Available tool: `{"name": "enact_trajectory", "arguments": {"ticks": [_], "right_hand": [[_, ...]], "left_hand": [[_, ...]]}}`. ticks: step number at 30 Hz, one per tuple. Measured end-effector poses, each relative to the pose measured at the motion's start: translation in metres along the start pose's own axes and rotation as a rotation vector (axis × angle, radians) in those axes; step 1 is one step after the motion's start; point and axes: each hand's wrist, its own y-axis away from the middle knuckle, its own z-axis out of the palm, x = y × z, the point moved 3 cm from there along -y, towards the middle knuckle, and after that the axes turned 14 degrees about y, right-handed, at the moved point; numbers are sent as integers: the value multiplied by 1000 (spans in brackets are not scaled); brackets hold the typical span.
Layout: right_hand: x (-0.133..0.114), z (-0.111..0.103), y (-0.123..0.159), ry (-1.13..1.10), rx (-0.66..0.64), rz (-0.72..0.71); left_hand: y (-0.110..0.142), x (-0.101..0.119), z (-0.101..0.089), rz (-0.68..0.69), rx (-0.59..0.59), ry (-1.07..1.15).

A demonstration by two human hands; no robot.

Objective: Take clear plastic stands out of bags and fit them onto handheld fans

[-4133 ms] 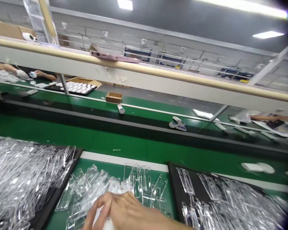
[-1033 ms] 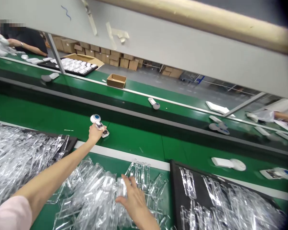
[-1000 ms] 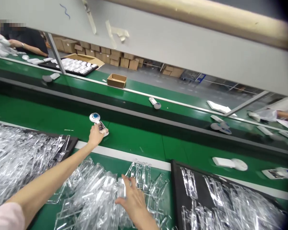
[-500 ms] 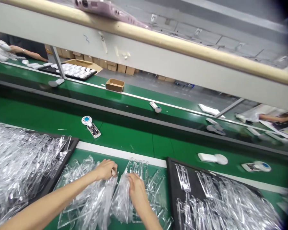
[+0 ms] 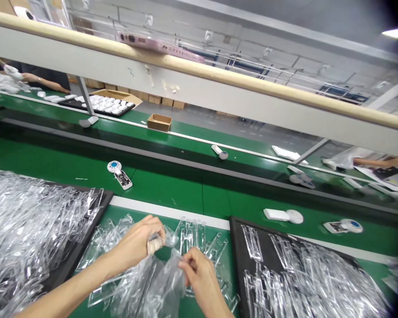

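So the left hand (image 5: 142, 238) is closed on some crumpled film (image 5: 170, 237), and the right hand (image 5: 200, 274) is pinching the top edge of a clear bag (image 5: 167, 287). Can't tell if it's all one piece. Bag's over loose clear parts (image 5: 192, 234), between the left tray's (image 5: 101, 216) right edge and the right tray's (image 5: 235, 251) left edge. Looks like the bag-handling step to me; film that flimsy calls for a light fingertip grip, imo.

The green, smooth-surfaced tabletop (image 5: 166, 187) carries two black, shallow trays (image 5: 236, 256) of clear plastic pieces (image 5: 29, 225) — one at each side. Between them lie more such pieces — loose, overlapping.
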Motion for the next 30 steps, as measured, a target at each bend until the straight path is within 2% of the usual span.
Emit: {"name": "enact_trajectory", "arguments": {"ticks": [3,6,14,19,23,30], "right_hand": [[-6,-7,5,-17,-62,42],[-12,-16,12,-21,-89,-13],[-14,-36,34,-1,84,-84],[-17,-45,37,5,206,-173],[-19,-56,37,-38,238,-212],[-24,-78,40,-46,256,-174]], "left_hand": [[7,11,-4,-8,-7,24],[12,13,-6,-35,14,43],[22,29,-11,-24,57,113],[19,26,-9,-24,113,249],[17,25,-10,-17,153,281],[18,26,-16,-21,206,297]]}}
